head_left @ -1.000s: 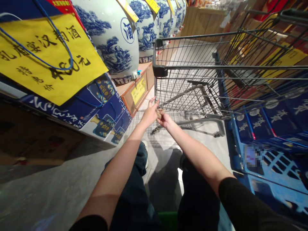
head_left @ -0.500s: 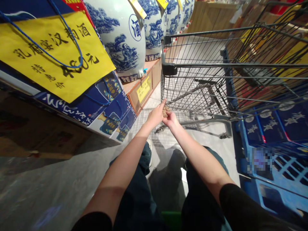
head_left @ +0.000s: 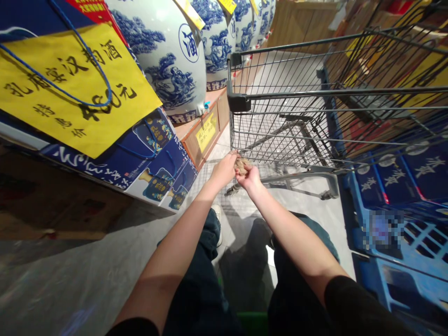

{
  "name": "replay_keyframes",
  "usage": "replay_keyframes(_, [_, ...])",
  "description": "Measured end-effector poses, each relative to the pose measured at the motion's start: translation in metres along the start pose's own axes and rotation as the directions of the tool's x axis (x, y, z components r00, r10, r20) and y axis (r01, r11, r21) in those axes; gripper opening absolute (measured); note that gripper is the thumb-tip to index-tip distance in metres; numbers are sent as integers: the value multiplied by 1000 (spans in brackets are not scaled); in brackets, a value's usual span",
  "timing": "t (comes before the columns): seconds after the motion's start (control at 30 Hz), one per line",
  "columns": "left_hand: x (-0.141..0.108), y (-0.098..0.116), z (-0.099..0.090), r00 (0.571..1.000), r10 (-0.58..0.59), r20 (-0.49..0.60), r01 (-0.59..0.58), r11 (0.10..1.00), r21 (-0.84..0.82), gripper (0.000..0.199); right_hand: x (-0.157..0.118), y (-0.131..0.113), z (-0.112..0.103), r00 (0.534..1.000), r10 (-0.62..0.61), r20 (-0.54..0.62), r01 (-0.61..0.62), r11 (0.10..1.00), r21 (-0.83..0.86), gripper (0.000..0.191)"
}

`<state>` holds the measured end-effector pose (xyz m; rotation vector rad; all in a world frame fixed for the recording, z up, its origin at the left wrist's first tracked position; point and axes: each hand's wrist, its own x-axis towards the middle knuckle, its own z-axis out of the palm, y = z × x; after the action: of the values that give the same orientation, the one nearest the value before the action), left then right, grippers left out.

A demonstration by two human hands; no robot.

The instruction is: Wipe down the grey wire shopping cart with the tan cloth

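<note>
Fingers (head_left: 241,178) of left hand (head_left: 223,171) and right hand (head_left: 251,179) hold one crumpled brown item (head_left: 241,166); left forefinger (head_left: 233,155), earlier straight, now bends to help.

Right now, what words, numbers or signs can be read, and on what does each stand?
"孔府宴汉韵酒": big yellow sign
"特惠价": same sign
"480元": same sign
"酒": nearest jar
Too small, blurred or cut off to read: jar tag, small yellow label, red strip, gift box, blue boxes.

Left hand (head_left: 225,169), right hand (head_left: 250,178), tan wad (head_left: 242,165) between, wire cart (head_left: 239,103)
</note>
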<state>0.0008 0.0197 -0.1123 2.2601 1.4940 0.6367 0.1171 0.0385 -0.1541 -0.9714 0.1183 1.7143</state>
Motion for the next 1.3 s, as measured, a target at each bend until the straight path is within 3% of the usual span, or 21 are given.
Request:
replay_keyframes(0.13, [3, 4, 0, 1000, -27, -9, 27, 999, 28, 49, 3, -2, 1, 999, -23, -31, 23, 1000, -12, 22])
replay_keyframes(0.27, [1, 18, 3, 998, -55, 9, 53, 986, 158, 50, 9, -4, 4, 998, -14, -57, 14, 1000, 6, 26])
replay_keyframes(0.5, [-3, 40, 20, 990, -139, 4, 129, 928, 349, 59, 7, -7, -4, 998, 8, -67, -7, 1000, 14, 26])
replay_keyframes(0.73, [-7, 34, 33, 992, -68, -104, 97, 949, 299, 55, 1, -21, -10, 1000, -14, -14, 14, 999, 28, 25])
replay_keyframes(1.07, [-7, 38, 24, 995, -96, -4, 90, 916, 391, 56, 5, -20, -7, 998, -27, -54, 30, 998, 47, 22])
replay_keyframes(1.3, [-9, 31, 27, 998, -60, -18, 62, 912, 406, 60, 0, -24, -16, 994, -60, -96, 61, 998, 12, 21])
